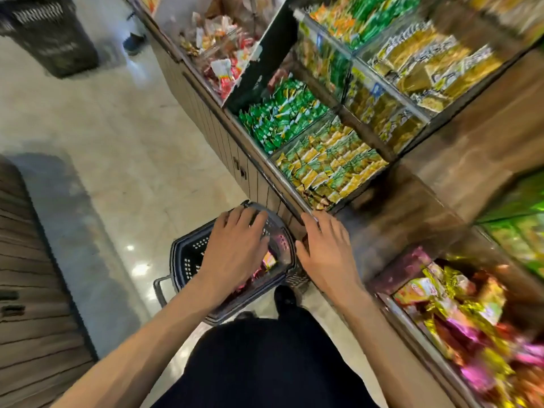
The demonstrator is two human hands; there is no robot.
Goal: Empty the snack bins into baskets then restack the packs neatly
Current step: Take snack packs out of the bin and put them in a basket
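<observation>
**A:** Both hands are out flat, fingers straight, nothing pinched. The left hand (235,245) spreads palm-down over the dark plastic basket (188,254), which has perforated walls and a rounded rim. It stands on the glossy pale floor (117,142), tight against the front of the wooden counter (412,213).

**B:** And the right hand (326,248)?

**A:** Its fingertips are at the counter's front edge, by the near corner of the bin of yellow-green packs (329,169). Those are flat foil squares, stood in rows. In the next bin along, crinkly green packs (282,113) are heaped loosely.

**B:** Anything in the basket?

**A:** A few shiny pink and yellow packs (269,260), mostly hidden under the left hand. A 2nd basket (50,33) sits well apart, cut off by the frame's top.

**B:** Can you read any labels?

**A:** No, the print is all blur. The pink and gold wrappers (459,313) at the right edge smear too.
</observation>
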